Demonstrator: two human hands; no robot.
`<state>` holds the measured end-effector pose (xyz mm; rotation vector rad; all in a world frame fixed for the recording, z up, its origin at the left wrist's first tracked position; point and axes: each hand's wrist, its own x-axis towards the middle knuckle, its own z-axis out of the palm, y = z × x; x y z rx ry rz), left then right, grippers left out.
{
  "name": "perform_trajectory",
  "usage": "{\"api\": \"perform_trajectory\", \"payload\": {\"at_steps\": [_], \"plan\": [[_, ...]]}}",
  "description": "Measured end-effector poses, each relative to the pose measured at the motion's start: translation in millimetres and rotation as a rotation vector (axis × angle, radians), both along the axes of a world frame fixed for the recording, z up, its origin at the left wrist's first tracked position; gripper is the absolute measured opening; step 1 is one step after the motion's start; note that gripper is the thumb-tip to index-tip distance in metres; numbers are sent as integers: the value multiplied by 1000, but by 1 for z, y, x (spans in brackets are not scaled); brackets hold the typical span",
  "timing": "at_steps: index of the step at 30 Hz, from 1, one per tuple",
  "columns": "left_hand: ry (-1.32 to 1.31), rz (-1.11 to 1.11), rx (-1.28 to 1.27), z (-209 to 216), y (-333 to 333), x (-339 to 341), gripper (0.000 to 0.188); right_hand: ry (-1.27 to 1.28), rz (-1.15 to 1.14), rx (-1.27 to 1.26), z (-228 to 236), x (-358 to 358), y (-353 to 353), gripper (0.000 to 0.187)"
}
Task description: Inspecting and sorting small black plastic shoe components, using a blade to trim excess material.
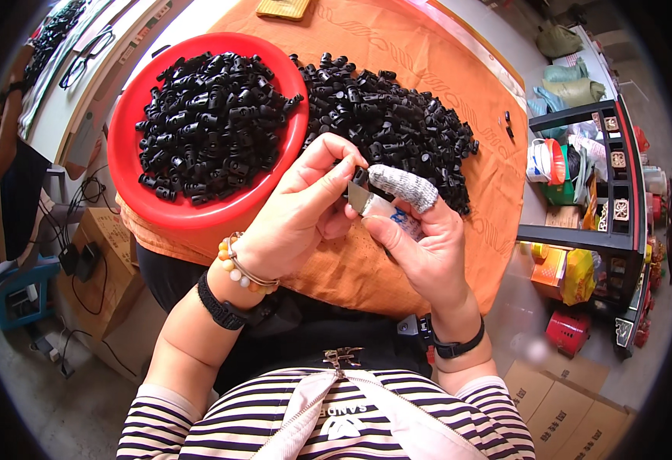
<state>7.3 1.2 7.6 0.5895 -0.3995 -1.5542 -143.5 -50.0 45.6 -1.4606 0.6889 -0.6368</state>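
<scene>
L hand [297, 201] pinches small blk part [361, 176] at fingertips. R hand [429, 249], gray knit cover [403, 186] on one finger, clamped on wht handle [382, 208] of metal blade [359, 197]; blade right by part, contact can't tell. Hands close tog. over orange-cloth-covered desk [497, 230]. Beyond, to L: red basin [125, 172] w/ heaped blk pcs [209, 126]; just R of it, loose blk pile [397, 126]. Far edge: yellow item [284, 8].

Striped sleeves [154, 424], beaded bracelet [236, 274], black wristbands [460, 349]

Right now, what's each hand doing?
Left hand: closed, pinching a small black part.
Right hand: closed, gripping a white-handled blade.
</scene>
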Motion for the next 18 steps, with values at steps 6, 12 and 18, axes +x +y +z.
{"api": "perform_trajectory", "payload": {"at_steps": [6, 12, 18], "plan": [[10, -2, -2, 0, 0, 0, 11, -49, -4, -36, -5, 0, -3, 34], [98, -66, 15, 3, 1, 2, 12, -31, 14, -39, -2, -1, -1, 38], [101, -65, 7, 1, 1, 2, 13, -30, 52, -93, 2, 3, -1, 40]]}}
